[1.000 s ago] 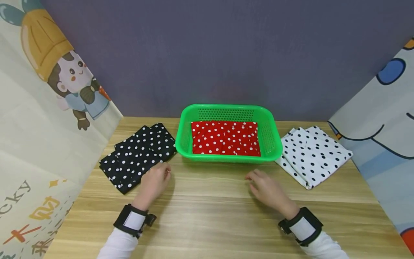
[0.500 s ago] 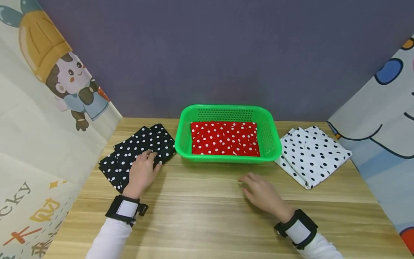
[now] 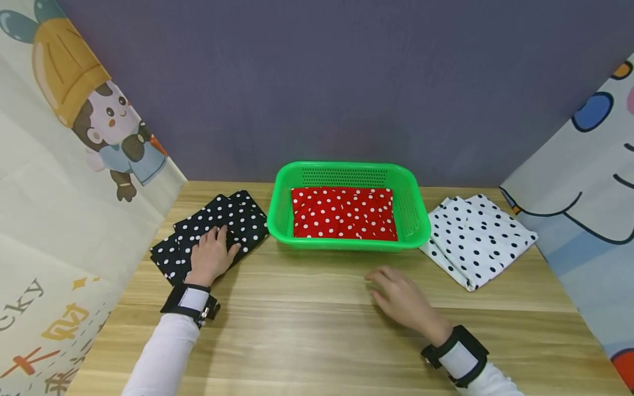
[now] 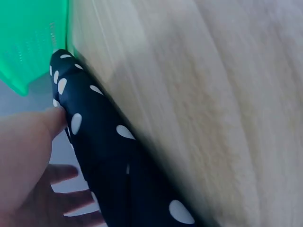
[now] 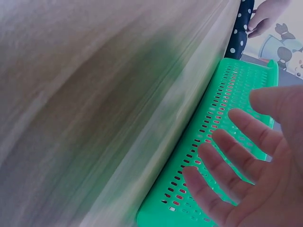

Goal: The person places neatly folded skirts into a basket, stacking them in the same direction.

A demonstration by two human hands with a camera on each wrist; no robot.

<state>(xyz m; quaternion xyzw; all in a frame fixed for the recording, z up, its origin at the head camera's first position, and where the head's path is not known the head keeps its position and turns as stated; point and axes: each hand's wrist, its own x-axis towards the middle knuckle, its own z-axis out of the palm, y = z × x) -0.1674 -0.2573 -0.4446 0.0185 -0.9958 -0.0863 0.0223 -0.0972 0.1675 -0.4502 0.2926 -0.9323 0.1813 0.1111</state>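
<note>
Where left grip (image 3: 210, 258) rests, black cloth (image 3: 218, 212) lies underneath.

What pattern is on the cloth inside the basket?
White dots on red cloth; head view.

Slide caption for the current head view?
Left hand on black dotted cloth, right hand empty, red dotted cloth in green basket, white dotted cloth at right.

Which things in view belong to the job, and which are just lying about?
Likely the job:
black dotted cloth, under the left hand
green basket
red dotted cloth, in the basket
white dotted cloth, untouched

Just surroundings:
wooden table
dark backdrop
left cartoon sheet
right cartoon sheet
</note>
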